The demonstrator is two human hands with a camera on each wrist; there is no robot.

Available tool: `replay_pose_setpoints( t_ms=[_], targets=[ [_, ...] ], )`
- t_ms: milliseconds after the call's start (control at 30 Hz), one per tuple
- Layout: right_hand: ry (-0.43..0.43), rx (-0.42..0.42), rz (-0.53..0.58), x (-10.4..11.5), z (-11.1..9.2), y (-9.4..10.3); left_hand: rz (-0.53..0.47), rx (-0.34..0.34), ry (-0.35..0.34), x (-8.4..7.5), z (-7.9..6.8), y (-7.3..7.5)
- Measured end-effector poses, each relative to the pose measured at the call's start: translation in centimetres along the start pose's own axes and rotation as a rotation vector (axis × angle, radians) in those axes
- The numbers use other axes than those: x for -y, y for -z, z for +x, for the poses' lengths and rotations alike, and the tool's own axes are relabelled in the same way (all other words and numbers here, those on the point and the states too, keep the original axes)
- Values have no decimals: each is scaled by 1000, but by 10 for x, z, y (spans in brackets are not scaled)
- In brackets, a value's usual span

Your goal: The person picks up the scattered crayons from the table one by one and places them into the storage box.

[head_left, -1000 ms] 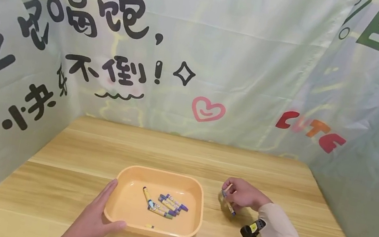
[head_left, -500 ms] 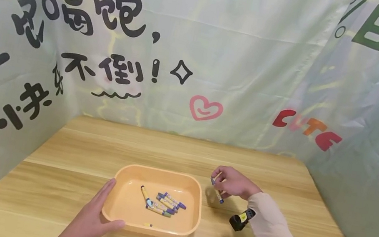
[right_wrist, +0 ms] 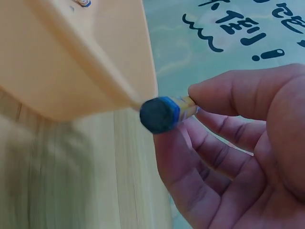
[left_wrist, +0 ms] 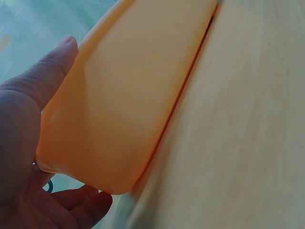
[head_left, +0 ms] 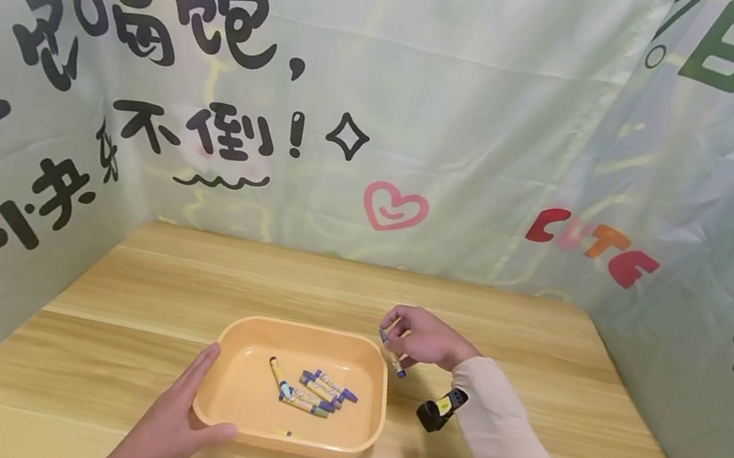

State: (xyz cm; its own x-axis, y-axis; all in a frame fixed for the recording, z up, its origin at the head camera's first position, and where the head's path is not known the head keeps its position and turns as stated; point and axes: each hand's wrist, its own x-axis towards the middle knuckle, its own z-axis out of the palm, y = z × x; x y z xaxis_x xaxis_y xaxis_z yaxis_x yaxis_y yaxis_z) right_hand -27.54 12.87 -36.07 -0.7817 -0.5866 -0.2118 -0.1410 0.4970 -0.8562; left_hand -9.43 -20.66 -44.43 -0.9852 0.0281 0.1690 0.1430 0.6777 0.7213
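Observation:
A pale orange plastic tray (head_left: 285, 443) stands on the table, holding several yellow-wrapped crayons (head_left: 316, 393) with blue, green and dark ends. My left hand (head_left: 176, 410) grips its near left corner, thumb along the front rim and fingers round the left side; the left wrist view shows the fingers bent about the tray wall (left_wrist: 133, 95). Just past the tray's far right corner, my right hand (head_left: 432, 340) pinches a crayon (head_left: 397, 364) between thumb and fingers. In the right wrist view the crayon's dark, blue-edged end (right_wrist: 159, 115) points at the camera, overlapping the tray's edge.
A wooden table (head_left: 519, 452) carries the tray. A printed fabric curtain (head_left: 368, 57) encloses the back and both sides. A black wrist camera (head_left: 440, 411) hangs from my right sleeve (head_left: 512, 451), above the table right of the tray.
My right hand has moved left and away from me with the crayon, up to the tray's far right corner. The left hand keeps its grip on the tray.

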Motion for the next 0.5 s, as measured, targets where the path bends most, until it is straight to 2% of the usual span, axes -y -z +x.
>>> replay_pose_setpoints(
  t_ms=[267,500],
  targets=[
    [28,46,-7,11,11,-12,18,-14,-17,2,0,0],
    [89,105,-42,19,18,-24,11,-19,-28,3,0,0]
  ],
)
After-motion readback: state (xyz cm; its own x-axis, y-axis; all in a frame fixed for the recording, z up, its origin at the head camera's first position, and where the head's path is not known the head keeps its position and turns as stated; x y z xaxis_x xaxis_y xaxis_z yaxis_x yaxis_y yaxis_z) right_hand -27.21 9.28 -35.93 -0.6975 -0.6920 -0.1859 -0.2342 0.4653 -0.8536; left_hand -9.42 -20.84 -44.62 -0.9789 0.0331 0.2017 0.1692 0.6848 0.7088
